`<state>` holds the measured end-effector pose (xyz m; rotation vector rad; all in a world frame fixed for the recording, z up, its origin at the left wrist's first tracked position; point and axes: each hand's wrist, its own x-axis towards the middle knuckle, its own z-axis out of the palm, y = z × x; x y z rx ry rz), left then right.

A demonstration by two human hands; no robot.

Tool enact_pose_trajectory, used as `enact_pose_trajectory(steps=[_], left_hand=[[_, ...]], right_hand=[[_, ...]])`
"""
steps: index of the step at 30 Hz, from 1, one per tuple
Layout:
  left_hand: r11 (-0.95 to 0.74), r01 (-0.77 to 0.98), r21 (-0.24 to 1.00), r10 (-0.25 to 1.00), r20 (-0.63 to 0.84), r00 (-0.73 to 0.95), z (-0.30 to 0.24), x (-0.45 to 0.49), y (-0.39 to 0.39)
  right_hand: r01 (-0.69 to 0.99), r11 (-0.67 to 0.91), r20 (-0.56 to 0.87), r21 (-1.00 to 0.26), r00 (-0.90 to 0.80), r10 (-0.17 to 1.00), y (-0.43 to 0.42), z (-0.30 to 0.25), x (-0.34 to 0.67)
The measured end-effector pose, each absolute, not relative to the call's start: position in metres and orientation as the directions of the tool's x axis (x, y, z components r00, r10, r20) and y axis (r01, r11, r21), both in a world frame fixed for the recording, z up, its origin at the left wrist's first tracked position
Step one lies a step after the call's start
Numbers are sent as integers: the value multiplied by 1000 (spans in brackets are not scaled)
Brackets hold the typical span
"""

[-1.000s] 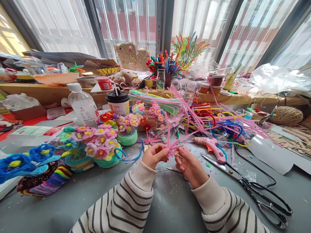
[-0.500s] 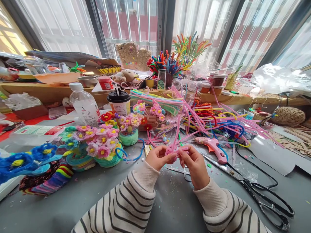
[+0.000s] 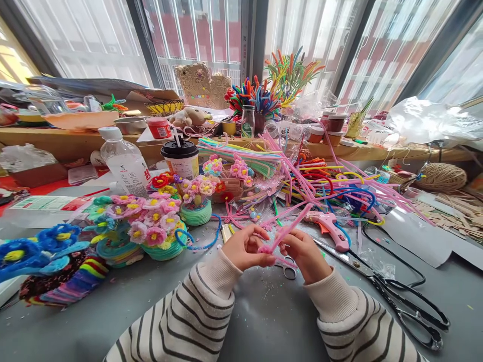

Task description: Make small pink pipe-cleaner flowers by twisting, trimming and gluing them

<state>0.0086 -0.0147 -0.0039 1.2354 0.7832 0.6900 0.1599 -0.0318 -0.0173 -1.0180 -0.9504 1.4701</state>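
Observation:
My left hand pinches the small coiled end of a pink pipe cleaner between thumb and fingers. Close by on the right, my right hand has its fingers curled at the same pipe cleaner, and a length of it slants up past those fingertips. A second pink strand runs low between the hands. Just beneath them lie small scissors, their blades partly hidden by the hands. A pink glue gun rests beyond my right hand, and large black-handled scissors lie to its right.
Pipe-cleaner flower pots crowd the left side, near a plastic bottle and a lidded cup. Behind the hands is a heap of loose pipe cleaners. White paper and a twine ball lie at the right.
The pink strand has swung from nearly upright to slanting right. My right hand has turned and shifted slightly down and right. The camera view has moved a little.

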Motion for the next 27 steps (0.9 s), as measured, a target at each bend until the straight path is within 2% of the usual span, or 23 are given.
enact_pose_trajectory(steps=[5,10,13,18,22,27], left_hand=[[270,-86,959,771,-162,616,-1,10,-17],[304,-212,929,906,-213,366,0,11,-11],[285,-258,923,941,-219,257,-1,11,-8],[314,-246,917,932,-249,262,-3,12,-8],[360,-244,900,909,-280,308,-1,13,-10],[476,-288,831,851,-353,389,-1,12,-10]], right_hand=[[-303,-176,-141,-937,-132,981,-32,-20,158],[-147,-31,-33,-989,8,999,-30,-20,160],[-77,57,58,-995,-16,998,-31,-17,161],[-60,163,168,-985,-86,982,-35,-13,161],[-128,175,180,-976,-33,983,-35,-14,159],[-344,96,115,-934,-36,993,-35,-16,154]])
